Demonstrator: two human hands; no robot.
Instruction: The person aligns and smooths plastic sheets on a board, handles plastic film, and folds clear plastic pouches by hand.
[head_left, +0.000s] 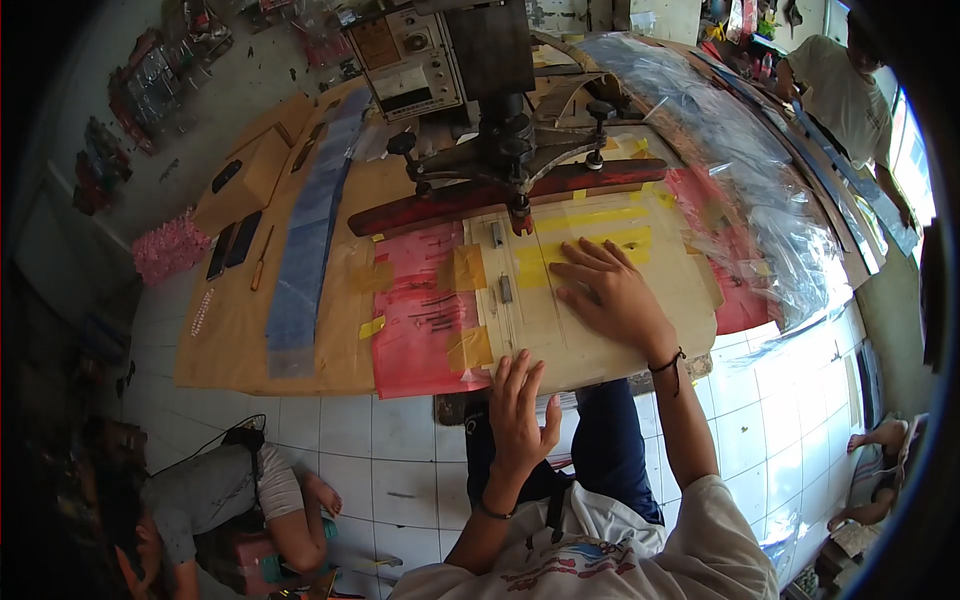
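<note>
My right hand (612, 300) lies flat, fingers spread, on a pale tan sheet (590, 350) marked with strips of yellow tape (600, 248). My left hand (522, 415) is open at the front edge of that sheet, its fingertips reaching the border; whether they press on it I cannot tell. Two small grey blocks (506, 290) sit on the sheet, left of my right hand. A red sheet (420, 320) with dark streaks and tape lies to the left. Above the work stands a press head with a long red bar (420, 212), just beyond my right hand.
A control box (405, 60) is mounted behind the bar. On the left are a blue strip (318, 230), a screwdriver (262, 262), phones (243, 238) and a cardboard box (240, 180). Clear plastic sheeting (740, 200) covers the right. One person (840, 100) stands far right; another (220, 500) sits lower left.
</note>
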